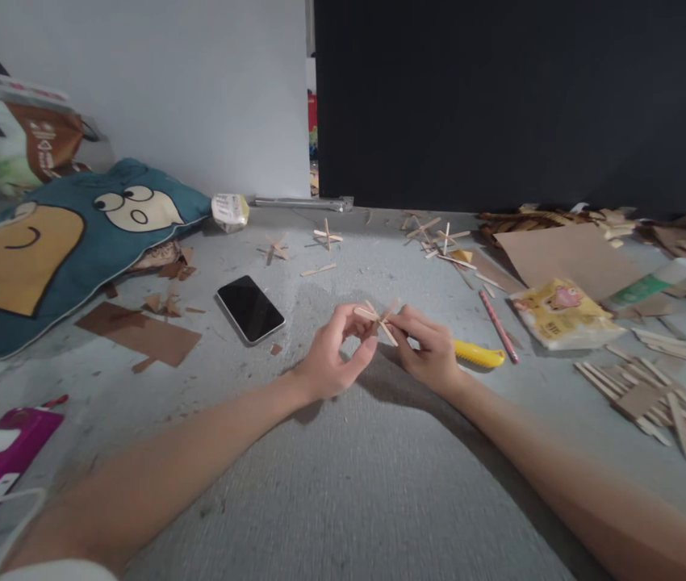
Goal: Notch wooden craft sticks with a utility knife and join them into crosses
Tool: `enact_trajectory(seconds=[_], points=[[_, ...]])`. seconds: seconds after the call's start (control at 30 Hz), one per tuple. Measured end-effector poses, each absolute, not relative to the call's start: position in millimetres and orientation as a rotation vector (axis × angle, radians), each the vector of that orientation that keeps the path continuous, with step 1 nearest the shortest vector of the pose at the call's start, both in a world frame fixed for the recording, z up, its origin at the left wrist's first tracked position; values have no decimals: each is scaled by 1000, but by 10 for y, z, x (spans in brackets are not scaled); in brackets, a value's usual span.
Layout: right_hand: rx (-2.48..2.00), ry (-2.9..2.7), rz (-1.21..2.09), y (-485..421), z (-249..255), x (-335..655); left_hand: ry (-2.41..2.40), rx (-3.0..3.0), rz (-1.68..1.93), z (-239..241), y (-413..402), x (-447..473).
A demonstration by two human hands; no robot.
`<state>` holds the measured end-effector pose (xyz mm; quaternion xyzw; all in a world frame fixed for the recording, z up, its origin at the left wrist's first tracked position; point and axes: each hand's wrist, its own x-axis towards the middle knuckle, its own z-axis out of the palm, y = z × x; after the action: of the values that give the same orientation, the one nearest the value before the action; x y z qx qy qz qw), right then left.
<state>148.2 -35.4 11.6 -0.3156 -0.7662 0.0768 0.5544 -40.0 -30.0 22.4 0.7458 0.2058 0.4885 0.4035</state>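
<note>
Between my two hands is a small star-like piece made of crossed wooden sticks, raised a little above the grey tabletop. Fingers of my left hand pinch a stick on its left side. From the other side, my right hand grips it between thumb and fingers; its exact hold is partly hidden. A yellow utility knife lies just right of my right hand, one end covered by that hand. Farther back stand similar crossed-stick pieces, with more at the right.
A black smartphone and brown cardboard lie left. At right are a pink pencil, a yellow packet, a glue stick and piled wooden sticks. A teal cushion and magenta object occupy the far left.
</note>
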Motion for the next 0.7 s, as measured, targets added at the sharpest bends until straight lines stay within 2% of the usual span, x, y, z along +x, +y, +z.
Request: enact_trajectory(seconds=[0.7], points=[[-761,-1860,68,-329,117,1495,525,1631,1212,254,-287,-343]])
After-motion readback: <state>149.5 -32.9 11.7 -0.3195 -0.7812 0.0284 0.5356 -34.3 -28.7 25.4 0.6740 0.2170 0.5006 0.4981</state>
